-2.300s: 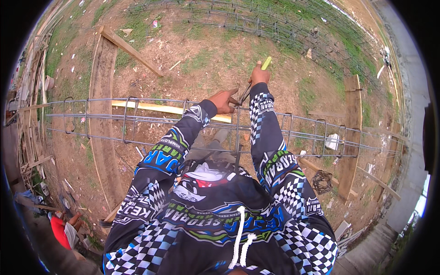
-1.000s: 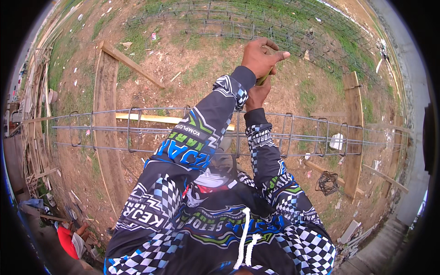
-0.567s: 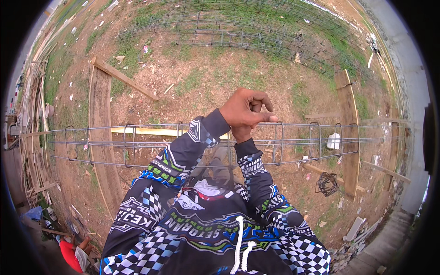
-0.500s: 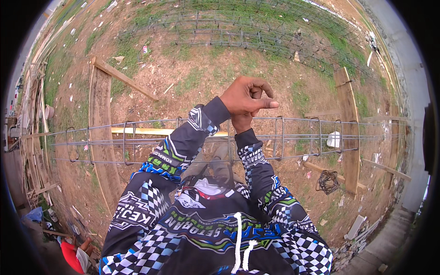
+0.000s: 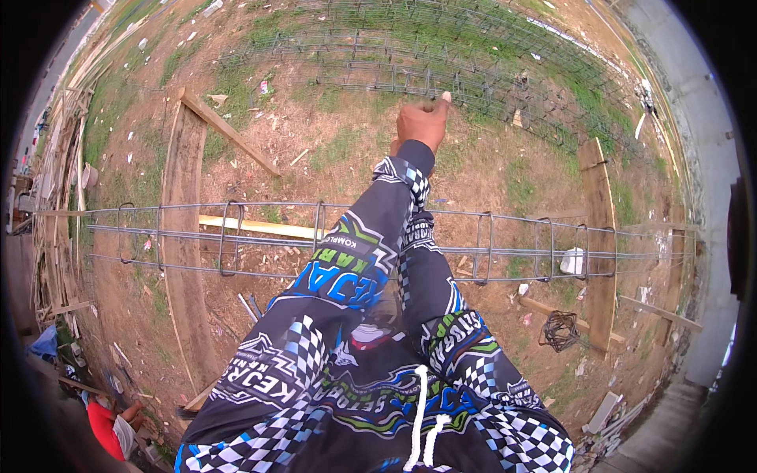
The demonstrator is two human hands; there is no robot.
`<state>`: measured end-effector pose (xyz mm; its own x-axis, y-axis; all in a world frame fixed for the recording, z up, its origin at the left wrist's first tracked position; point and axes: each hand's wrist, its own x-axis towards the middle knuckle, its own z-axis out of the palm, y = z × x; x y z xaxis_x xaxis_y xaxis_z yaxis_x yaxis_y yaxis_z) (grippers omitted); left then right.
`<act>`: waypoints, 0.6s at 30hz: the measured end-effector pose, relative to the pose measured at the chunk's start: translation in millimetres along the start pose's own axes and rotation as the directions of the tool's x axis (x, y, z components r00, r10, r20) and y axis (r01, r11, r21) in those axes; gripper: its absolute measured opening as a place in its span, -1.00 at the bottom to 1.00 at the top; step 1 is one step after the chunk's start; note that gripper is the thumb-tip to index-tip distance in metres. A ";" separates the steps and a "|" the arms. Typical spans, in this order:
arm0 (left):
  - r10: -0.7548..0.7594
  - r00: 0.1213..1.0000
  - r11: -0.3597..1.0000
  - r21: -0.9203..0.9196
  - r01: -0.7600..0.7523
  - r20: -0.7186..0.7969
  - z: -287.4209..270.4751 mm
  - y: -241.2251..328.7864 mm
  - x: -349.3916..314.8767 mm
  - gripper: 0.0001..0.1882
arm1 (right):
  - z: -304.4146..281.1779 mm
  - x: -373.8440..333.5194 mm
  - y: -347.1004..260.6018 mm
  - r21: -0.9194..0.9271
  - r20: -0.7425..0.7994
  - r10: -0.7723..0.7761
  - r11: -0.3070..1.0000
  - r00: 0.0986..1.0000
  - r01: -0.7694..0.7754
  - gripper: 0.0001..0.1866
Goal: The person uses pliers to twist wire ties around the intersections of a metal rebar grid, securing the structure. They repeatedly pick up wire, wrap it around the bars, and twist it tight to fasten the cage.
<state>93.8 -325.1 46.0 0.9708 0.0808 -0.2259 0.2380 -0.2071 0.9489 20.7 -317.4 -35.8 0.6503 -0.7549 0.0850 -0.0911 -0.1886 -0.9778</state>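
Note:
My left hand is stretched out ahead, beyond the rebar cage that runs crosswise before me. Its fingers are curled in and its thumb points away from me; what it holds, if anything, I cannot make out. Crossed beneath the left wrist, my right hand shows only as a sliver of skin, so its fingers are hidden. The cage is made of long thin bars with square stirrups spaced along it. Both my forearms reach over its middle.
The cage lies across a left plank and a right plank. A coil of wire and a white container are at the right. More rebar cages lie on the grass ahead. A person in red is at the lower left.
Both arms have reached farther ahead, away from me. The left hand has moved over the right one, which was partly visible beneath it and is now almost wholly hidden.

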 end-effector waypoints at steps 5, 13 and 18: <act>0.083 0.918 0.978 -0.211 0.001 0.388 -6.8 15.4 -13.9 -0.50 | -33.1 54.9 5.7 0.219 0.564 0.114 0.934 0.818 -0.281 -0.58; 0.404 0.865 0.901 -0.292 -0.320 0.297 -55.7 -19.2 -132.0 -0.52 | -110.3 5.1 -35.1 -0.071 0.877 -0.076 0.956 0.474 0.285 -0.61; 0.298 0.724 0.949 -0.277 -0.152 0.622 -46.6 5.9 -56.6 -0.54 | -81.7 50.7 -17.4 0.162 0.891 -0.092 0.979 0.444 -0.123 -0.66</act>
<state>38.9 -285.4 74.7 0.7924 -0.6097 -0.0182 0.0702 0.0615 0.9956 -6.4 -403.8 1.1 0.9694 0.2418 -0.0432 -0.0469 0.0095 -0.9989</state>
